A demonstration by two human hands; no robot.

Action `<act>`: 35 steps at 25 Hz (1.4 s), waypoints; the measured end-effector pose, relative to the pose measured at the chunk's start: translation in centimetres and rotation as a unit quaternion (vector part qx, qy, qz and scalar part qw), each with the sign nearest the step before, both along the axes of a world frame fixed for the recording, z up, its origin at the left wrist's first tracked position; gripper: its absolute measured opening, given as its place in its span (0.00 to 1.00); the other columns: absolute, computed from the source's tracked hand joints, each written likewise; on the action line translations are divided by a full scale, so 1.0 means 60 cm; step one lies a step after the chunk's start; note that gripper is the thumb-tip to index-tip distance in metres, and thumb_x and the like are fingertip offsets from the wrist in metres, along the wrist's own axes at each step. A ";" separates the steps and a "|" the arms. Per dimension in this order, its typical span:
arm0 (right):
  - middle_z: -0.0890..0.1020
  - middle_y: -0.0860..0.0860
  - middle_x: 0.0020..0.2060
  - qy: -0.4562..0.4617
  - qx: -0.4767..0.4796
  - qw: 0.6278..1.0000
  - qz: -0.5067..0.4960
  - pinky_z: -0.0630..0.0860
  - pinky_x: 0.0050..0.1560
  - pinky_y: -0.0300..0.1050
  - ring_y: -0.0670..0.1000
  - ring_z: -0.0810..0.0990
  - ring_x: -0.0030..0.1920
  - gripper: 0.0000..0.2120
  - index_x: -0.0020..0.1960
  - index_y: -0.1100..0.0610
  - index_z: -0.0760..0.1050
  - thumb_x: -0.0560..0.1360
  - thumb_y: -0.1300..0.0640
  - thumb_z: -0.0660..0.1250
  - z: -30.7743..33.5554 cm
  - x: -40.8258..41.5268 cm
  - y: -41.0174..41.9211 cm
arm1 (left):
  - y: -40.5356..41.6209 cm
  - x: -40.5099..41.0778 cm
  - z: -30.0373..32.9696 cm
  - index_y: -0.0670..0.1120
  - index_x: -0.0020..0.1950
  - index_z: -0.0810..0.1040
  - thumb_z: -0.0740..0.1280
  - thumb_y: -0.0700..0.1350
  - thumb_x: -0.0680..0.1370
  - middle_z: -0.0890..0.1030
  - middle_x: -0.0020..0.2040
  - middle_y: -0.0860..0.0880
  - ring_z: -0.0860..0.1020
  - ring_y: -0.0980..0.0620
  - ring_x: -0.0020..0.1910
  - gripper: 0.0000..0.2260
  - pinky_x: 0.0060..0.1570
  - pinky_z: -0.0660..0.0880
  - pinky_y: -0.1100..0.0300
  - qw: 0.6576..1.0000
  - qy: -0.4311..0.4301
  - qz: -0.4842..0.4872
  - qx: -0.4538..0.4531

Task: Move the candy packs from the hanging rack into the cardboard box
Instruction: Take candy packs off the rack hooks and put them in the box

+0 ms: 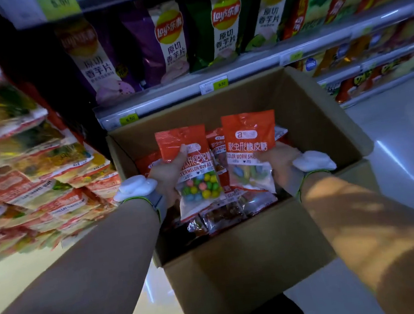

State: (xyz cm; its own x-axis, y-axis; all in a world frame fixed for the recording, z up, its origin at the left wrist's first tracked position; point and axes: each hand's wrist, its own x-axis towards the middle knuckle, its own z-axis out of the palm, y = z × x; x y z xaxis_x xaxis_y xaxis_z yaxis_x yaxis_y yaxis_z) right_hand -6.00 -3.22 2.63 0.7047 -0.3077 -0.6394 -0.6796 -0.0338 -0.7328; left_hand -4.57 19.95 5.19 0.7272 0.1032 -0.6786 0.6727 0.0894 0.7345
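Observation:
An open cardboard box (243, 262) stands on the floor below me, with several candy packs lying in its bottom. My left hand (168, 172) grips an orange-topped pack of round bubble gum (191, 169) over the box, thumb on its front. Beside it, my right hand (278, 163) holds an orange pack of worm-shaped gummies (251, 148), also above the box opening. Both packs are upright, side by side. The hanging rack (25, 165) at the left is full of similar orange and yellow candy packs.
Shelves of chip bags (172, 40) with price tags run behind the box. More snack shelves (374, 37) extend to the right. The pale shop floor (402, 131) lies to the right of the box and under the rack.

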 end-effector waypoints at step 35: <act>0.83 0.56 0.52 -0.451 -0.047 0.865 0.217 0.78 0.57 0.57 0.57 0.83 0.52 0.13 0.57 0.55 0.79 0.72 0.59 0.68 0.653 -0.234 0.661 | 0.636 -0.386 0.555 0.47 0.47 0.78 0.70 0.61 0.73 0.85 0.50 0.43 0.83 0.42 0.45 0.17 0.36 0.75 0.57 0.913 -0.373 0.150 0.076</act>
State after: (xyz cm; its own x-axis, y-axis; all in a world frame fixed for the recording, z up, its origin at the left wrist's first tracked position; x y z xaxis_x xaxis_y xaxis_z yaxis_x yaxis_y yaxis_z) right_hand -20.03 36.46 41.81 0.9659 0.0890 0.2430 0.2574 -0.2306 -0.9384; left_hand -27.70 58.13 38.51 0.9047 0.4248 0.0312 -0.0566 0.0472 0.9973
